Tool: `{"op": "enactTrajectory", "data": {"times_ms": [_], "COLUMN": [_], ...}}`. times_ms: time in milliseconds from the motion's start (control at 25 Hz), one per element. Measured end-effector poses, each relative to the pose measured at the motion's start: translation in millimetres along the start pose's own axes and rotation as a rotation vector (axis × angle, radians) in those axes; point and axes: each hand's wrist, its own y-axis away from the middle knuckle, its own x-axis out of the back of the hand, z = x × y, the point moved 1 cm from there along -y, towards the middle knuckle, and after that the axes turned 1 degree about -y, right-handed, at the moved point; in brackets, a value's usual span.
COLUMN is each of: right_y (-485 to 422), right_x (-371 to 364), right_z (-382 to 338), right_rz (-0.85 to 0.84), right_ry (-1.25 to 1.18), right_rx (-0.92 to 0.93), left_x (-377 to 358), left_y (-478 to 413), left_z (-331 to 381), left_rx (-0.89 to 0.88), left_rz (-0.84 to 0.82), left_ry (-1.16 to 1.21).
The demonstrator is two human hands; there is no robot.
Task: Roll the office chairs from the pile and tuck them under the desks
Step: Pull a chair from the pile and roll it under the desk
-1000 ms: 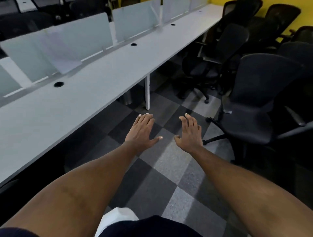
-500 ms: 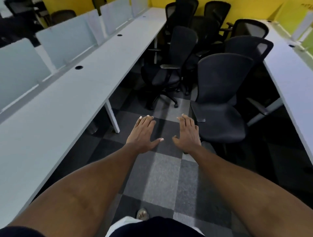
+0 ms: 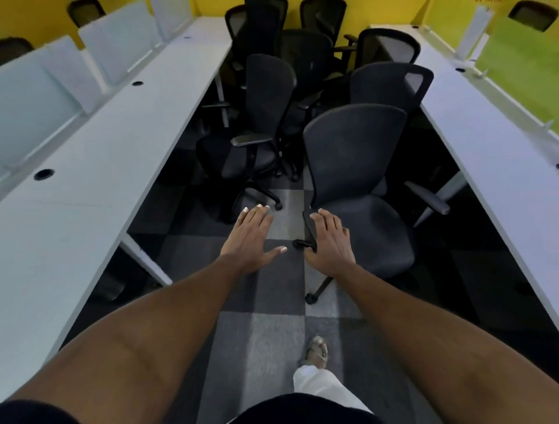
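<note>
You can read no text, label, brand or number anywhere here. Far ahead of your right grip [image 3: 328,242] and off to its right, at the very top edge over the yellow wall [image 3: 453,12], sit a few faint orange marks [image 3: 486,1]. They are cut off by the frame and too blurred to make out.

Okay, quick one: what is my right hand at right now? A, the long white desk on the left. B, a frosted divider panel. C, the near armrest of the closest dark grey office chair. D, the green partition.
C: the right hand lies with fairly straight fingers at the black armrest of the closest dark grey office chair, while the left hand hangs open over the checked grey carpet.
</note>
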Motion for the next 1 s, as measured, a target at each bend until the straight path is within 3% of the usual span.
{"op": "enactTrajectory", "data": {"times_ms": [440, 680, 1000], "right_y": [-215, -284, -416], "right_x": [50, 39, 34], "right_z": [152, 186, 225], "right_rz": [-0.006, -0.056, -0.055], "right_ry": [-0.013, 0.014, -0.017], "right_rx": [-0.114, -0.107, -0.243], "left_x": [-21, -42, -73], "left_y": [-264, -355, -525], "left_z": [15, -9, -53], "left_rx": [0.056, 0.009, -0.069], "left_rz": [0.025, -0.021, -0.086], "left_ry": [0.08, 0.094, 0.112]}}
